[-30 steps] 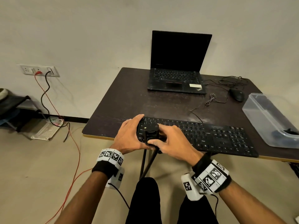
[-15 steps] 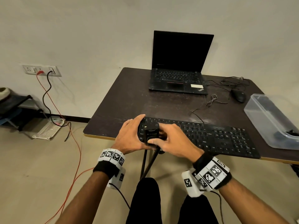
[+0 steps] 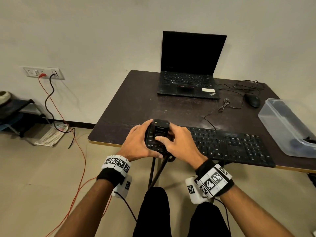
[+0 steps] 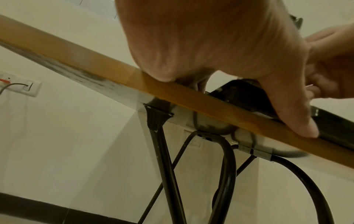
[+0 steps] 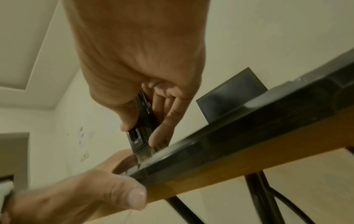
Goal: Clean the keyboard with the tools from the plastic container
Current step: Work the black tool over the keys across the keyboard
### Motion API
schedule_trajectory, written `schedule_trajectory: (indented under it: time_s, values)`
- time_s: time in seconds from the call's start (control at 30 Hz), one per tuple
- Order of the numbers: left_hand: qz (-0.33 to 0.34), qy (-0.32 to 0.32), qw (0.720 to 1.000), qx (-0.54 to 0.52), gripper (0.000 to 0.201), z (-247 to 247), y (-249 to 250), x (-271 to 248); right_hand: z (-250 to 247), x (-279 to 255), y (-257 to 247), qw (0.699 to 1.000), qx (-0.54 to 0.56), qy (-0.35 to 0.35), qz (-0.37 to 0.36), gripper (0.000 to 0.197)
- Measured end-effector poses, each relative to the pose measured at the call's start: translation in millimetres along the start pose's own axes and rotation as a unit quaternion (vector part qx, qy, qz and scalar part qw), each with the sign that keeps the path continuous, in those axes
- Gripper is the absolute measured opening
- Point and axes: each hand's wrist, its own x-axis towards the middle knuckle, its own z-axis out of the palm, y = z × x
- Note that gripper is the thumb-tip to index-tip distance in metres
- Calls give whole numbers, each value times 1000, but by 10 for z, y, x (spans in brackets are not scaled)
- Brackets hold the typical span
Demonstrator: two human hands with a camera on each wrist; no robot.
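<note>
Keyboard point(image 3: 222, 144), a long black full-size plastic one, lies along the near edge of the dark brown table point(image 3: 136, 103) in the head view. At its left end the left hand point(image 3: 136, 144) wraps around the corner, fingers over the far edge and thumb along the front. The right hand point(image 3: 177, 142) grips a small black plastic cleaning brush point(image 3: 160, 129), held upright over the leftmost keys, with the thumb across its front face. Farther back an open black laptop point(image 3: 188, 82) stands with a dark screen, a black mouse point(image 3: 252, 100) with its tangled cable sits to its right, and a clear plastic container point(image 3: 287, 127) rests at the table's right edge with something dark in its near end.

From the left wrist view, the left hand point(image 4: 220, 45) lies over the table's light wooden edge band point(image 4: 76, 60), its thumb pressed along the keyboard's point(image 4: 335, 125) black front edge; black metal table legs point(image 4: 164, 166) cross below.

From the right wrist view, the right hand point(image 5: 138, 60) pinches the brush point(image 5: 141, 124) between thumb and fingers, its grey bristles down on the keyboard's point(image 5: 249, 128) top near the corner. The left hand point(image 5: 76, 197) clasps that corner, thumb against the front edge.
</note>
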Motion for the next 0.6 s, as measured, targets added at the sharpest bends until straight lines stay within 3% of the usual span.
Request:
schedule_trajectory:
  time_s: [0.13, 0.23, 0.3, 0.4, 0.53, 0.6]
  values:
    - [-42, -34, 997, -59, 149, -14, -158, 30, 25, -58, -84, 997, 31, -72, -8, 42]
    - [-41, -57, 995, -77, 149, -38, -154, 38, 58, -15, -55, 999, 12, -32, -2, 42]
    - [-30, -53, 994, -95, 143, -53, -107, 38, 74, -3, -45, 1000, 6, -11, 1, 41]
    - [-10, -38, 994, -104, 138, -61, -84, 7, 133, -8, -97, 998, 5, -60, -11, 39]
    - [24, -37, 995, -93, 98, -83, 32, 5, 138, 68, -76, 1000, 3, -21, 6, 39]
    - [20, -29, 995, -98, 104, -97, 60, 0, 155, 75, -98, 1000, 9, -30, -1, 39]
